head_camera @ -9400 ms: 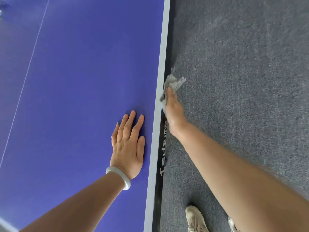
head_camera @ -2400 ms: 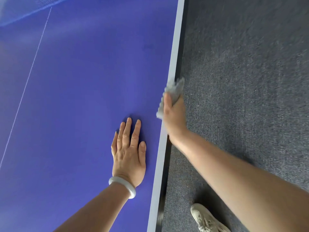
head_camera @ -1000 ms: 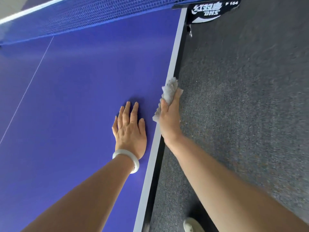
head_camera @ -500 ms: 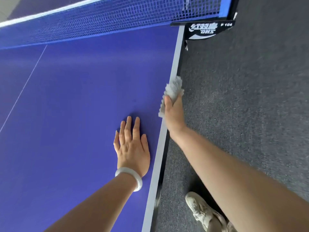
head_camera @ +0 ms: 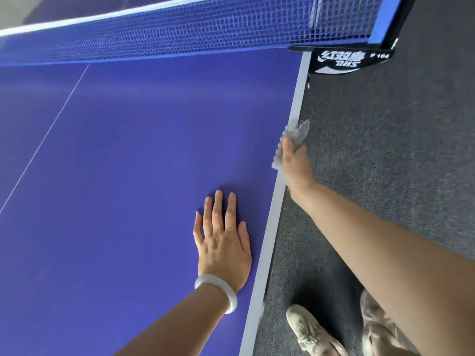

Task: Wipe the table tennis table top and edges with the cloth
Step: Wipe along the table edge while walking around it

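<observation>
Head view. Holds a crumpled grey cloth (head_camera: 295,132) in the right grip (head_camera: 295,165), thumb laid over it, other fingers curled round it and mostly hidden. Presses it onto the pale edge strip (head_camera: 281,201) of the blue counter (head_camera: 128,150), partly on top, partly over the side, with the loose end bunched just ahead of the thumb. Rests the left grip (head_camera: 223,242) flat on the counter, fingers straight and close together, behind and left of the right grip, just inside the strip and apart from the cloth. Wears a pale bangle (head_camera: 228,294) at that wrist. Well ahead of the right grip: blue net (head_camera: 180,29) across the counter, with its black clamp (head_camera: 341,61), lettered in white, on the same edge. Far left of both grips: thin white line (head_camera: 46,137) running toward the net. Right of the right grip, lower down: grey carpet (head_camera: 398,150). Behind it, beneath the right forearm: two pale shoes (head_camera: 311,330) on the carpet.
</observation>
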The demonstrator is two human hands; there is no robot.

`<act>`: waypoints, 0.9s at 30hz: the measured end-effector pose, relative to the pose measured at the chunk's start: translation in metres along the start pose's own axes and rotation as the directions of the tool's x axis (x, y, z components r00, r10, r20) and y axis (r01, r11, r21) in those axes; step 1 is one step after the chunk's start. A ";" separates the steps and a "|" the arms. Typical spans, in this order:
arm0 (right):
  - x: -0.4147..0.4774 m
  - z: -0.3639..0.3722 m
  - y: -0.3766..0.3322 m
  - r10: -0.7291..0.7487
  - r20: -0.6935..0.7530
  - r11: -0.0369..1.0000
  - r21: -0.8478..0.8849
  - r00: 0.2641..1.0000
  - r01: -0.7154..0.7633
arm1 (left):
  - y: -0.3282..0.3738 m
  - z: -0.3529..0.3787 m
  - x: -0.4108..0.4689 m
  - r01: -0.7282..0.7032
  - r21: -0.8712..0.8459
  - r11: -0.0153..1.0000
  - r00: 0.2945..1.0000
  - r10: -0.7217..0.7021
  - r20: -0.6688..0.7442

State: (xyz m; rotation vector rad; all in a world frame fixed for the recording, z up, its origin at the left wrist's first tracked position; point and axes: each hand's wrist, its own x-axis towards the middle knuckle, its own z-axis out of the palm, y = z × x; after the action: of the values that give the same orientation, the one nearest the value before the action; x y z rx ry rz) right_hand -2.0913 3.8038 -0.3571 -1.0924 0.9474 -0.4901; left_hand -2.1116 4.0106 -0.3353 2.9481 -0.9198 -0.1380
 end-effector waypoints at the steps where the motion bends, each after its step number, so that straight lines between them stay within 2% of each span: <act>1: 0.008 0.002 -0.002 0.002 -0.031 1.000 -0.027 1.000 -0.003 | 0.000 0.000 0.000 0.001 -0.001 1.000 1.000 -0.001 0.005; 4: 0.014 0.003 0.002 0.024 -0.071 0.997 -0.070 0.997 -0.029 | 0.003 -0.003 0.000 0.015 -0.011 1.000 1.000 -0.015 0.022; 12: 0.017 -0.003 0.002 0.054 0.017 0.984 -0.171 0.998 -0.051 | 0.013 -0.019 0.021 0.007 -0.060 0.998 0.999 -0.009 -0.040; 17: 0.015 -0.004 -0.002 0.029 0.035 0.979 -0.201 0.999 -0.022 | 0.048 -0.021 0.097 -0.152 -0.029 0.988 0.988 0.151 -0.027; 22: 0.017 -0.009 -0.006 0.003 0.054 0.961 -0.276 0.999 0.012 | 0.071 -0.011 0.164 -0.036 -0.001 0.999 0.999 0.036 0.024; 27: 0.038 -0.010 -0.018 -0.018 0.072 0.927 -0.372 0.997 0.043 | 0.080 -0.007 0.170 0.029 0.003 1.000 1.000 -0.029 -0.008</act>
State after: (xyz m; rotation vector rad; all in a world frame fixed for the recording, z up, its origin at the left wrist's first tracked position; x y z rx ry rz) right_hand -2.0777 3.7629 -0.3577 -1.4605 0.9885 -0.3000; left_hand -2.0170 3.8488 -0.3345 2.9632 -0.8778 -0.1262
